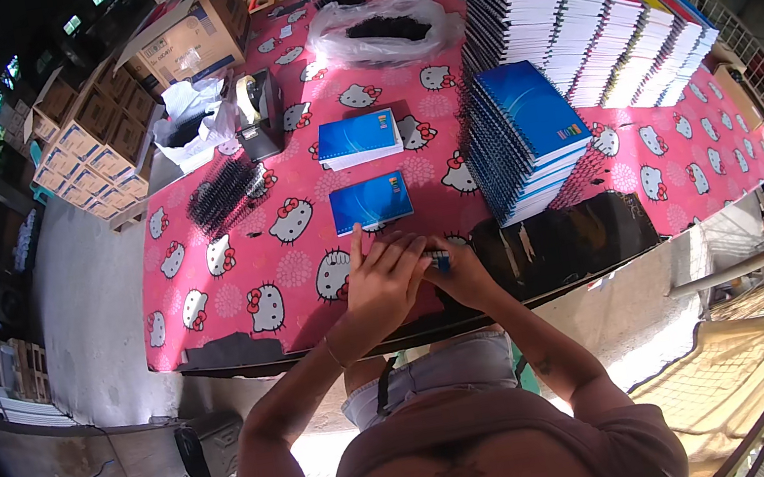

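Close to the table's front edge my two hands meet. My left hand [384, 273] has its fingers stretched out, one pointing toward a blue notebook cover [371, 202] just beyond; the others reach across to my right hand. My right hand [464, 275] is closed around a small object [441, 260] with blue and pale parts, mostly hidden by the fingers. Farther back lies a short pile of blue-covered notebooks [357, 137]. To the right rises a tall stack of blue spiral notebooks [534, 114], black coils along its left side.
Several tall stacks of colored notebooks [584, 32] fill the back right. Loose black coils [222, 196] lie left, near a tape dispenser [259, 118]. A plastic bag of black coils [384, 31] sits far back. Cardboard boxes [196, 40] stand back left. The pink tablecloth [212, 300] has torn black patches.
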`<state>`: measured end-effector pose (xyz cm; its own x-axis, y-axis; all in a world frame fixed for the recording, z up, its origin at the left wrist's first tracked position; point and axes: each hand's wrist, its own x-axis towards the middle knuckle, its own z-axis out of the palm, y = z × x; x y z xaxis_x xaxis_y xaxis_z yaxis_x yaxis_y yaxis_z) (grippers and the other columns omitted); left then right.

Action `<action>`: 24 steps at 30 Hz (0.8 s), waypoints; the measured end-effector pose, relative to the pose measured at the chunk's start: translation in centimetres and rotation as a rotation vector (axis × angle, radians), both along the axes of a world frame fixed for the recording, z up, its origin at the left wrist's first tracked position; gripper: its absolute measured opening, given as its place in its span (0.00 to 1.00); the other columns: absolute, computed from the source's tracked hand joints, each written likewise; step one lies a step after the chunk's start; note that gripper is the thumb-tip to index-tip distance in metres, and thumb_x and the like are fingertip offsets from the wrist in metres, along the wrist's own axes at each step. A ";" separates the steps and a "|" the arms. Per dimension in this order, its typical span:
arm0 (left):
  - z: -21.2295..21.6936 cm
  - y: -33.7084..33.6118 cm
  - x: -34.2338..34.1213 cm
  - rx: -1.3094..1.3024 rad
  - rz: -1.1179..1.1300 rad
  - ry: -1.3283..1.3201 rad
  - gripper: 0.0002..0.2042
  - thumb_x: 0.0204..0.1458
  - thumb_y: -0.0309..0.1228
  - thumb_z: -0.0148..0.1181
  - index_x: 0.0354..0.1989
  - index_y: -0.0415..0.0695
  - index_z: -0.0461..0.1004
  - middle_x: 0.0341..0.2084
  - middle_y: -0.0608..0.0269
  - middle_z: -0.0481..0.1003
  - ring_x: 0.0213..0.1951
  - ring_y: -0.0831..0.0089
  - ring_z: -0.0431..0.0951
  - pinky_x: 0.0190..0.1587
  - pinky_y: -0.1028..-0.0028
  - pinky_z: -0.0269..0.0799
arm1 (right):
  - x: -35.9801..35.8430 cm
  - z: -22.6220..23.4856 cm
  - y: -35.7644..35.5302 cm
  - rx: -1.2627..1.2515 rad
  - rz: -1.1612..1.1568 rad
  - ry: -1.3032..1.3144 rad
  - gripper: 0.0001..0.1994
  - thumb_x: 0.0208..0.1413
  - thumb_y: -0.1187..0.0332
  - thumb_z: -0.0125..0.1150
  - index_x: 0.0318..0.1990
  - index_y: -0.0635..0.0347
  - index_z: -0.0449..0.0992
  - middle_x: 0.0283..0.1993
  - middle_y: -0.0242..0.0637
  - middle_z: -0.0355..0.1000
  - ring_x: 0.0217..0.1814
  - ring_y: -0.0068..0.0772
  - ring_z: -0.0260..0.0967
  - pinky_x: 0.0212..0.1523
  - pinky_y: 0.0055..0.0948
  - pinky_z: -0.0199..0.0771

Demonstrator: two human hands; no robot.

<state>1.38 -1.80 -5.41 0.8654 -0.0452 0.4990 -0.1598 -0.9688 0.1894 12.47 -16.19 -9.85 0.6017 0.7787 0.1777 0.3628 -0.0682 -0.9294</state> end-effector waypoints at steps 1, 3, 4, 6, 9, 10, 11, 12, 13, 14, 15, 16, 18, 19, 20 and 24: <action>0.1 0.4 0.5 -0.005 -0.007 -0.043 0.17 0.55 0.34 0.63 0.53 0.45 0.74 0.47 0.61 0.77 0.52 0.63 0.76 0.68 0.47 0.50 | 0.1 0.7 -0.3 -0.049 0.007 -0.015 0.22 0.53 0.72 0.67 0.56 0.62 0.71 0.45 0.48 0.78 0.48 0.51 0.78 0.47 0.37 0.75; 0.1 0.0 0.6 -0.063 0.006 -0.087 0.12 0.54 0.32 0.65 0.46 0.46 0.76 0.41 0.65 0.78 0.45 0.66 0.78 0.66 0.51 0.55 | 0.2 2.0 -0.9 -0.084 0.009 -0.059 0.23 0.52 0.71 0.68 0.57 0.62 0.72 0.45 0.48 0.78 0.47 0.52 0.78 0.48 0.37 0.75; 0.2 -0.3 0.6 -0.091 0.010 -0.105 0.10 0.53 0.30 0.65 0.43 0.47 0.77 0.38 0.67 0.79 0.42 0.67 0.79 0.65 0.53 0.57 | 0.0 2.7 -1.2 -0.068 0.001 -0.084 0.24 0.52 0.71 0.69 0.57 0.62 0.71 0.45 0.48 0.78 0.47 0.51 0.78 0.48 0.36 0.75; 0.1 -0.5 0.5 -0.099 0.001 -0.117 0.09 0.53 0.30 0.65 0.42 0.47 0.76 0.37 0.66 0.77 0.40 0.66 0.77 0.63 0.55 0.59 | 0.1 3.3 -2.0 0.007 0.000 -0.147 0.22 0.53 0.71 0.69 0.56 0.63 0.73 0.44 0.46 0.79 0.45 0.46 0.78 0.48 0.33 0.76; 0.1 -0.5 0.5 -0.118 -0.008 -0.152 0.09 0.53 0.30 0.65 0.42 0.46 0.76 0.37 0.65 0.76 0.39 0.66 0.76 0.61 0.57 0.61 | 1.7 3.6 -3.4 0.108 0.042 -0.135 0.16 0.55 0.72 0.68 0.51 0.64 0.77 0.41 0.43 0.80 0.42 0.32 0.79 0.46 0.27 0.76; 0.1 -0.7 0.7 -0.128 -0.020 -0.165 0.10 0.52 0.30 0.65 0.42 0.46 0.76 0.37 0.65 0.76 0.39 0.66 0.76 0.60 0.57 0.62 | 2.3 3.7 -3.7 0.093 0.056 -0.042 0.14 0.55 0.72 0.67 0.48 0.64 0.78 0.40 0.43 0.80 0.41 0.31 0.80 0.44 0.26 0.77; 0.2 -0.8 0.7 -0.124 -0.024 -0.167 0.10 0.52 0.30 0.65 0.42 0.46 0.76 0.36 0.65 0.76 0.38 0.66 0.76 0.58 0.58 0.63 | 2.8 3.8 -4.0 0.079 0.070 0.053 0.11 0.56 0.72 0.67 0.45 0.65 0.80 0.39 0.43 0.81 0.40 0.29 0.80 0.43 0.25 0.77; 0.2 -0.9 0.5 -0.120 -0.029 -0.169 0.10 0.52 0.30 0.66 0.42 0.46 0.76 0.36 0.65 0.76 0.38 0.66 0.76 0.56 0.59 0.64 | 2.8 3.8 -4.0 0.066 0.048 0.004 0.06 0.58 0.73 0.65 0.41 0.65 0.82 0.35 0.41 0.81 0.36 0.22 0.79 0.39 0.23 0.77; 0.5 -0.9 0.7 -0.108 -0.035 -0.184 0.11 0.51 0.30 0.66 0.42 0.46 0.76 0.35 0.65 0.76 0.37 0.65 0.75 0.54 0.60 0.66 | 3.2 4.1 -4.0 0.036 0.063 -0.021 0.06 0.57 0.73 0.65 0.41 0.64 0.82 0.34 0.40 0.81 0.36 0.22 0.79 0.38 0.23 0.77; 0.7 -0.9 0.7 -0.137 -0.024 -0.155 0.11 0.51 0.30 0.66 0.42 0.45 0.76 0.36 0.63 0.76 0.37 0.64 0.76 0.51 0.60 0.66 | 3.4 4.5 -4.0 0.005 0.078 -0.046 0.07 0.57 0.73 0.65 0.41 0.64 0.82 0.33 0.40 0.81 0.35 0.22 0.79 0.38 0.24 0.77; 0.8 -0.9 0.4 -0.165 -0.014 -0.126 0.12 0.50 0.30 0.67 0.43 0.45 0.76 0.36 0.62 0.76 0.37 0.62 0.76 0.49 0.60 0.67 | 3.6 4.7 -4.1 -0.027 0.091 -0.070 0.07 0.57 0.72 0.66 0.41 0.64 0.82 0.32 0.40 0.81 0.34 0.23 0.79 0.37 0.24 0.77; 1.2 -0.9 0.3 -0.190 -0.003 -0.101 0.13 0.50 0.30 0.67 0.43 0.44 0.76 0.37 0.61 0.77 0.37 0.60 0.76 0.46 0.60 0.68 | 3.8 4.7 -4.0 0.029 0.131 -0.086 0.06 0.56 0.73 0.66 0.39 0.65 0.80 0.31 0.41 0.80 0.33 0.28 0.80 0.36 0.26 0.77; 1.9 -0.7 0.3 -0.137 -0.009 -0.054 0.14 0.50 0.30 0.67 0.45 0.43 0.76 0.36 0.59 0.76 0.37 0.59 0.75 0.41 0.61 0.68 | 3.6 4.3 -3.8 0.059 0.098 -0.150 0.05 0.54 0.76 0.66 0.37 0.64 0.78 0.31 0.40 0.79 0.35 0.27 0.80 0.37 0.25 0.77; 2.1 -0.6 0.2 -0.111 -0.006 -0.028 0.15 0.50 0.30 0.67 0.46 0.43 0.76 0.35 0.59 0.75 0.36 0.58 0.75 0.39 0.62 0.68 | 3.2 4.1 -3.5 0.074 0.086 -0.179 0.05 0.53 0.77 0.66 0.36 0.64 0.76 0.32 0.39 0.79 0.35 0.27 0.80 0.38 0.24 0.77; 1.9 -0.5 0.1 -0.113 -0.013 0.001 0.16 0.49 0.30 0.66 0.46 0.42 0.76 0.35 0.59 0.75 0.37 0.58 0.75 0.40 0.62 0.70 | 2.3 4.5 -3.1 0.111 0.018 -0.202 0.06 0.50 0.78 0.65 0.34 0.63 0.73 0.29 0.40 0.76 0.32 0.31 0.78 0.35 0.26 0.76; 3.1 -0.8 0.1 -0.003 -0.119 -0.010 0.19 0.44 0.27 0.64 0.48 0.41 0.76 0.32 0.59 0.73 0.36 0.61 0.75 0.38 0.65 0.73 | 0.8 4.1 -3.1 0.001 -0.228 -0.343 0.08 0.50 0.72 0.68 0.35 0.60 0.74 0.28 0.39 0.73 0.37 0.40 0.76 0.38 0.34 0.74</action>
<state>1.49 -2.62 -2.32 0.8490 -0.1456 0.5080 -0.2755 -0.9423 0.1904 13.23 -19.31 -5.74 0.6646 0.6322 0.3982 0.6270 -0.1820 -0.7575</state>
